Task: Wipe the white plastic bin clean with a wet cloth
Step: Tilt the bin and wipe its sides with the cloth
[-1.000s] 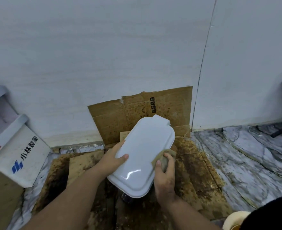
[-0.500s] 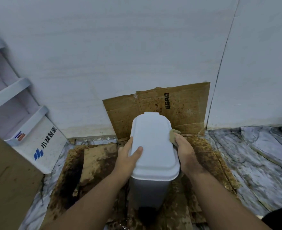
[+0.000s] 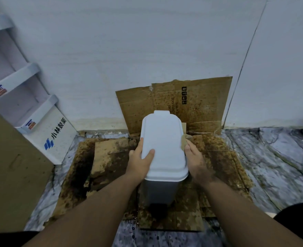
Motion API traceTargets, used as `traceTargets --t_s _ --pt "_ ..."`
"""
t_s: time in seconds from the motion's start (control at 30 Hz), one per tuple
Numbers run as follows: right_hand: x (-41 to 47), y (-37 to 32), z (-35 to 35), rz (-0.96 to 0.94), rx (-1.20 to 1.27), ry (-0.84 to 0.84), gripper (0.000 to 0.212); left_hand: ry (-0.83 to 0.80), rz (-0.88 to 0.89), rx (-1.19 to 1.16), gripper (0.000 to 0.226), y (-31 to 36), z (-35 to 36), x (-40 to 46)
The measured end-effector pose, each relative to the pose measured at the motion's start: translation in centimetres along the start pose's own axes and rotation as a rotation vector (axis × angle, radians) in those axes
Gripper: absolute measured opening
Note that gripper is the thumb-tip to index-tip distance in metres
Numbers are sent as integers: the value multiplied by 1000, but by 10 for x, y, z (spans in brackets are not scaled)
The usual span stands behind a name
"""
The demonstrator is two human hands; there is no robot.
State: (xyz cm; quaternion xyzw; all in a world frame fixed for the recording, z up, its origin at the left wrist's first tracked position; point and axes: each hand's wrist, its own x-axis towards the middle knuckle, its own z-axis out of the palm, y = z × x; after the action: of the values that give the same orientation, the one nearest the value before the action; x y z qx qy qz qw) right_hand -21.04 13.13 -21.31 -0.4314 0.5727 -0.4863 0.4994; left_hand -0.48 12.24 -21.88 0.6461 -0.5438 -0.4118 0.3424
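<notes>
The white plastic bin (image 3: 164, 145) stands upright on stained cardboard, its lid closed and facing me. My left hand (image 3: 140, 160) grips the lid's left edge, thumb lying on top. My right hand (image 3: 196, 160) presses a small tan cloth (image 3: 183, 141) against the lid's right edge. The bin's grey front wall (image 3: 158, 191) shows below the lid, with a dark pedal at its foot. The bin's right side is hidden behind my right hand.
Dirty flattened cardboard (image 3: 107, 157) covers the marble floor (image 3: 272, 157) under the bin, and another sheet (image 3: 200, 104) leans on the white wall behind. A white display rack (image 3: 40, 125) with blue lettering stands at the left, beside a brown box (image 3: 8, 172).
The bin went from tilted, lid turned toward me, to standing upright. My right hand with the cloth moved from the lid's near right part up along its right edge.
</notes>
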Motion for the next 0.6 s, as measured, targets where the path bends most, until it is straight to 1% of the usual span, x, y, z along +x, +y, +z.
traceTargets --t_s 0.17,0.3,0.37,0.47,0.53,0.6 --pt "-6 -11 -9 41 102 38 41 2 38 -37 72 12 6 -4" --pt "-11 -13 -14 30 49 68 41 -4 19 -76 75 15 9 -7" --pt "-16 -13 -14 22 -5 36 41 -11 -6 -51 69 17 8 -9" --pt "-21 -14 -16 35 -64 -13 44 -46 -67 1 68 17 6 -5" --pt "-23 -14 -17 25 -92 -15 44 -64 -74 36 72 20 4 -5" --pt "-29 -15 -18 19 -138 -30 45 -114 -115 53 85 20 -2 -3"
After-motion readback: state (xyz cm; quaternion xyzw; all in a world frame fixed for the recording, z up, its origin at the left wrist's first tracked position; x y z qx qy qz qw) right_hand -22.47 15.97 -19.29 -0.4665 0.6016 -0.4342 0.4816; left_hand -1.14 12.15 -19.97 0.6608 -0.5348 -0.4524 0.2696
